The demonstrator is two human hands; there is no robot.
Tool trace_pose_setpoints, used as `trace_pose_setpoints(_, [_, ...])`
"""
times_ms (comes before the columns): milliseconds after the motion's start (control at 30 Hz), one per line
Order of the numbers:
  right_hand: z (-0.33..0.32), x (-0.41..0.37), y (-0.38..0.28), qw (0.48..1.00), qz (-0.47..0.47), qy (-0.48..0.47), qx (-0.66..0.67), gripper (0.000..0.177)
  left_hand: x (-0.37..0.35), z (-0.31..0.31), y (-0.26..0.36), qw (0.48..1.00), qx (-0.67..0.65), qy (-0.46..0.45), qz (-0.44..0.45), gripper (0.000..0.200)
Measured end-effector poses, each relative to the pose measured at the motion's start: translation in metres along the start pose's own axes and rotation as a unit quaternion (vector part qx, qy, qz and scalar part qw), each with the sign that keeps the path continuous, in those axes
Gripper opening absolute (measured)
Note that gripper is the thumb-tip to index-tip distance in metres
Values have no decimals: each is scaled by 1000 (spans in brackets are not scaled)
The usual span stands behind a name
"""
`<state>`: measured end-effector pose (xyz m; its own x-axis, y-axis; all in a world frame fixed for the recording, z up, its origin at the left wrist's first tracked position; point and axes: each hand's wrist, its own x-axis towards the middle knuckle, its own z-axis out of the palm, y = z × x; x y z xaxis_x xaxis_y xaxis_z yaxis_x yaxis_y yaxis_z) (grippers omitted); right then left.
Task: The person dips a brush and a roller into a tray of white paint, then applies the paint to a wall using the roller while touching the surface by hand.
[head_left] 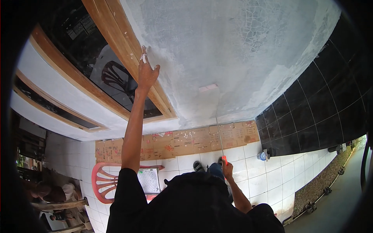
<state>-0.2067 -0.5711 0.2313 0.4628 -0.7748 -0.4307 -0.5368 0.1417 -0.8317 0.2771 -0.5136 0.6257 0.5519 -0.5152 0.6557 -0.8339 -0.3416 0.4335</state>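
Note:
My left hand (pixel 147 73) is raised to the wooden window frame (pixel 120 42), holding a crumpled white cloth or paper (pixel 144 57) at its fingertips against the wood, beside the grey wall. Low on the right, my right hand (pixel 227 169) is closed around the red handle (pixel 224 160) of a paint roller. The roller's thin metal rod runs up to a pale roller head (pixel 208 88), which is at the patchy grey-white wall (pixel 194 46).
Flattened cardboard (pixel 194 140) lies along the wall's foot. A red plastic chair (pixel 101 182) with a tray-like item (pixel 149 180) stands at the lower left. A small container (pixel 262 156) sits near the black tiled wall (pixel 311 105). People are visible at far left.

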Motion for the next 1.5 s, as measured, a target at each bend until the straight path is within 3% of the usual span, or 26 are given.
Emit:
trace_pose_setpoints(67, [4, 2, 32, 995, 22, 41, -91, 64, 1, 2, -5, 1000, 13, 3, 17, 79])
trace_pose_setpoints(200, [-3, -7, 13, 997, 53, 19, -59, 65, 1, 3, -1, 1000, 23, 1, 6, 79])
trace_pose_setpoints(367, [-7, -5, -34, 999, -15, 6, 48, 52, 0, 1, 3, 1000, 4, 6, 5, 79])
trace_pose_setpoints(500, [-9, 1, -104, 993, -79, 6, 91, 54, 0, 1, 5, 1000, -10, 11, -11, 77])
trace_pose_setpoints(600, [-8, 5, -120, 989, -115, 16, 89, 52, 1, 3, -1, 1000, 14, -18, -8, 81])
trace_pose_setpoints(733, [-10, 5, -87, 994, -89, 19, 59, 54, 1, 3, -4, 999, 27, -10, 15, 81])
trace_pose_setpoints(800, [-10, 3, -48, 997, -70, 25, 35, 56, 1, 2, 2, 999, 19, -18, -26, 81])
trace_pose_setpoints(900, [-11, -1, 0, 997, 27, 42, -52, 68, 1, 1, 3, 999, 21, -18, -23, 81])
trace_pose_setpoints(1000, [-7, 3, 28, 995, 65, 49, -61, 69, 1, 1, 8, 1000, -15, 7, -21, 75])
trace_pose_setpoints(1133, [-21, -17, -13, 995, 91, 26, -36, 68, 1, 4, 1, 1000, -11, 3, 4, 76])
trace_pose_setpoints(1333, [-25, -11, -35, 998, 56, 32, 20, 63, -1, 4, 2, 1000, -24, -1, -12, 77])
trace_pose_setpoints(1400, [-26, 1, -53, 994, -28, 34, 98, 57, -1, 5, 0, 1000, -3, 7, 8, 78])
trace_pose_setpoints(1433, [-32, -5, -84, 994, -64, 40, 76, 54, 0, 5, 0, 1000, -4, 8, 11, 78])
trace_pose_setpoints(1500, [-40, -7, -126, 991, -63, 12, 116, 53, 0, 5, 0, 1000, -13, 9, 6, 78])
